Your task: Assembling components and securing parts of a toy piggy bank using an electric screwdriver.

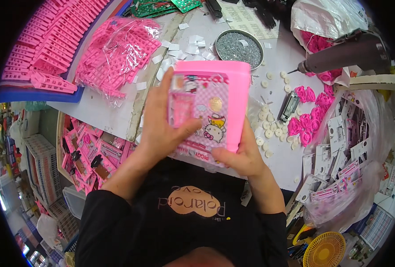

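Observation:
Between my two hands, above the near part of the table, is a pink plastic toy money box (238,102) with a cartoon-printed front panel facing up. It is tilted slightly, and its edges are a little blurred. My left hand (159,122) grips its left side, the thumb lying across the printed panel. At the lower right corner, my right hand (246,155) holds the box with the thumb on the front and the fingers behind, mostly hidden. Beyond the box stands a round metal bowl of small screws (239,50).
An electric screwdriver (348,53) juts in from the right. Below it lie white round knobs (271,127), pink rose-shaped pieces (311,115) and a small dark mechanism (289,107). Bagged pink parts (117,53) and a blue-edged tray (68,95) sit left; a bag of white panels (340,151) stands right.

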{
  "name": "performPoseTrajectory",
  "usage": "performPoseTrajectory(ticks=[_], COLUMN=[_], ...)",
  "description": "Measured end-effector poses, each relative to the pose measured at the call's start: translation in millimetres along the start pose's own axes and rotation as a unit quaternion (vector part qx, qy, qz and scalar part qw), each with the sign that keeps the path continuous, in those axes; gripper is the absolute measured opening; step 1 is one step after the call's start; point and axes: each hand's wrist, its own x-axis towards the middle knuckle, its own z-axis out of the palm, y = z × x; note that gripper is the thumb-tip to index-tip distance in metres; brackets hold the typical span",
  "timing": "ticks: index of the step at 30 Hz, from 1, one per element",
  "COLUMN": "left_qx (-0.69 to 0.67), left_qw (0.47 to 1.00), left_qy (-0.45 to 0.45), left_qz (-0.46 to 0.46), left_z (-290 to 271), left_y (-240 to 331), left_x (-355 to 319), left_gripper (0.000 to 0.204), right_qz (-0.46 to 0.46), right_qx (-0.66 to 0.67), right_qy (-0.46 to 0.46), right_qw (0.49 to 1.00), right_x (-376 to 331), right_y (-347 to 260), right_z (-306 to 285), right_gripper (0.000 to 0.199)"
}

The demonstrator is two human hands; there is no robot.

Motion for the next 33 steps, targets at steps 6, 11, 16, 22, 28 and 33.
performPoseTrajectory(ticks=[6, 11, 16, 22, 28, 33], left_qx=[-0.202, -0.22, -0.273, -0.286, -0.314, -0.38], left_qw=[0.96, 0.963, 0.944, 0.936, 0.928, 0.901], left_qy=[0.083, 0.111, 0.158, 0.187, 0.153, 0.184], left_qz=[-0.175, -0.112, -0.093, -0.08, -0.132, -0.098], left_z=[-13, -7, -1, -1, -3, -5], left_y=[-2, -6, -8, -28, -27, -29], left_x=[22, 19, 11, 5, 9, 14], left_gripper=[0.037, 0.035, 0.039, 0.051, 0.052, 0.051], right_qz=[0.19, 0.132, 0.003, -0.051, -0.053, -0.029], right_qx=[0.069, 0.075, 0.075, -0.018, -0.035, -0.051], right_qy=[-0.064, 0.037, 0.103, 0.071, 0.023, 0.057], right_qw=[0.977, 0.988, 0.992, 0.996, 0.998, 0.997], right_x=[1, -11, -6, -7, -7, -5], right_y=[-29, -10, -1, 1, -10, -11], right_z=[-10, -8, 7, 12, 15, 15], right_gripper=[0.075, 0.066, 0.058, 0.056, 0.061, 0.055])
